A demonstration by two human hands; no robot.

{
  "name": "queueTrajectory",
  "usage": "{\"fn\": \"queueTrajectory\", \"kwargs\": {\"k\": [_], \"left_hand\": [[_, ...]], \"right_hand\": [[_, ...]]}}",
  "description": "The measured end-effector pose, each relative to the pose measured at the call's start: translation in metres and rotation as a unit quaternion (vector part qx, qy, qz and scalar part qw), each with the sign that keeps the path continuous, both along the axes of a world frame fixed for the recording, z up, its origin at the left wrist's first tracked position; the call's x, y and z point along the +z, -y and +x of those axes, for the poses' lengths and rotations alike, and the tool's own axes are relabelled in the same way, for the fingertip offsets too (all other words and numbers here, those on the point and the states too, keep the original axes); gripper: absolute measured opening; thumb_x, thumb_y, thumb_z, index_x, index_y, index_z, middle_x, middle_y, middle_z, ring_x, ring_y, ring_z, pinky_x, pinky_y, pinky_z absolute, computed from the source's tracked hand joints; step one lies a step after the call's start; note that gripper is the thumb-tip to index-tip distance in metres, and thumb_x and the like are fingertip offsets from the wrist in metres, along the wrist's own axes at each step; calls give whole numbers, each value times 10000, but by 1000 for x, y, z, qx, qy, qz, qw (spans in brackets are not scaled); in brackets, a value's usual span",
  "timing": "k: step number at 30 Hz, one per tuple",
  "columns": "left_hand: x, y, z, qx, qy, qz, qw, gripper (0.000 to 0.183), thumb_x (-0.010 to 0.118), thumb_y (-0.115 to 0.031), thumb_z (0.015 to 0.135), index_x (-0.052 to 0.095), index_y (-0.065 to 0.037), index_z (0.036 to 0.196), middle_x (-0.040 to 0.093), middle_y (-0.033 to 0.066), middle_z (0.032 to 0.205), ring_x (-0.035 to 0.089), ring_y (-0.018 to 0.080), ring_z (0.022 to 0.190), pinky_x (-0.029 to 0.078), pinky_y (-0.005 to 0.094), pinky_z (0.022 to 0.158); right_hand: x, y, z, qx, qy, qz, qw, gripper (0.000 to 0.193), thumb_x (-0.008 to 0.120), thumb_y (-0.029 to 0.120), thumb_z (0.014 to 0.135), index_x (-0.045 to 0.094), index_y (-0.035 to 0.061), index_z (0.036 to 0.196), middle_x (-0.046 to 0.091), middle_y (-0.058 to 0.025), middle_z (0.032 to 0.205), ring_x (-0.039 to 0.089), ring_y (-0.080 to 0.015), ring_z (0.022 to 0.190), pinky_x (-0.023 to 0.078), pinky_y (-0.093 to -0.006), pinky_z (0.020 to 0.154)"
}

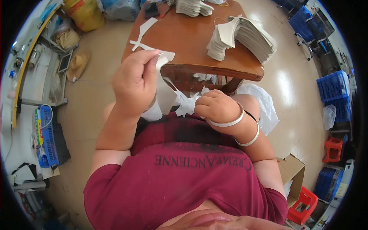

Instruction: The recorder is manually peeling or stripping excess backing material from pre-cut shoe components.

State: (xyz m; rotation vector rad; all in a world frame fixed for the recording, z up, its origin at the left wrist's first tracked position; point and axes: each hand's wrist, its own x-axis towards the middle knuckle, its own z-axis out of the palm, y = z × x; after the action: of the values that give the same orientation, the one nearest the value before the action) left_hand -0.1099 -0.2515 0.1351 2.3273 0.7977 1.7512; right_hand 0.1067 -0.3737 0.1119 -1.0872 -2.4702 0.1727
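Note:
My left hand (134, 82) is raised at the near edge of the brown table, thumb and fingertips pinched on a thin white cut-out sheet (166, 96). The sheet hangs down toward my lap and has curved edges. My right hand (219, 107) is lower and to the right, its fingers curled closed against jagged white scraps (186, 104); the fingertips are partly hidden. Loose white offcuts (146, 30) lie on the table just beyond my left hand. A curved stack of white cut pieces (245, 36) stands on the table's right side.
The wooden table (184, 42) also carries another white stack (190, 7) at its far edge. A white plastic bag (264, 105) is by my right leg. Right of me are a cardboard box (293, 172), red stools (304, 205) and blue crates (332, 90); shelving is on the left.

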Motion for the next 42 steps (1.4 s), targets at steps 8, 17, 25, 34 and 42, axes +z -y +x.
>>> {"fn": "queueTrajectory", "kwargs": {"k": [8, 17, 25, 34, 42], "left_hand": [[54, -24, -57, 174, 239, -18, 955, 145, 586, -58, 954, 686, -2, 1044, 721, 71, 954, 634, 87, 809, 488, 210, 684], [9, 18, -16, -75, 27, -48, 996, 111, 725, 3, 852, 716, -17, 961, 684, 38, 889, 608, 87, 743, 477, 216, 634], [45, -20, -42, 147, 243, 192, 940, 105, 703, 11, 872, 722, -7, 974, 698, 43, 892, 630, 105, 767, 533, 262, 661], [-44, 32, 23, -307, -30, -258, 916, 131, 691, 5, 867, 711, -12, 995, 659, 85, 947, 622, 155, 811, 495, 265, 693], [-42, 36, 27, -307, -46, -190, 931, 152, 655, 14, 888, 699, -8, 1032, 652, 99, 922, 631, 187, 792, 498, 279, 678]], "right_hand": [[-10, 7, 3, -25, 81, -34, 996, 87, 625, 59, 707, 587, 91, 778, 580, -60, 715, 607, -265, 759, 480, -378, 729], [5, -2, -7, 33, -6, 53, 998, 189, 635, 38, 676, 657, 77, 860, 608, -43, 866, 593, -237, 799, 474, -356, 743], [-6, -3, -16, 69, 26, 22, 997, 220, 649, 81, 655, 662, 71, 874, 605, -44, 862, 583, -238, 781, 469, -359, 724], [22, -5, -10, -54, -104, 157, 981, 307, 713, -27, 596, 672, 62, 887, 624, -56, 836, 606, -254, 752, 477, -369, 670], [12, -1, -10, -129, -134, 203, 961, 276, 736, 1, 628, 676, 79, 885, 611, -42, 810, 588, -230, 706, 468, -353, 642]]}}
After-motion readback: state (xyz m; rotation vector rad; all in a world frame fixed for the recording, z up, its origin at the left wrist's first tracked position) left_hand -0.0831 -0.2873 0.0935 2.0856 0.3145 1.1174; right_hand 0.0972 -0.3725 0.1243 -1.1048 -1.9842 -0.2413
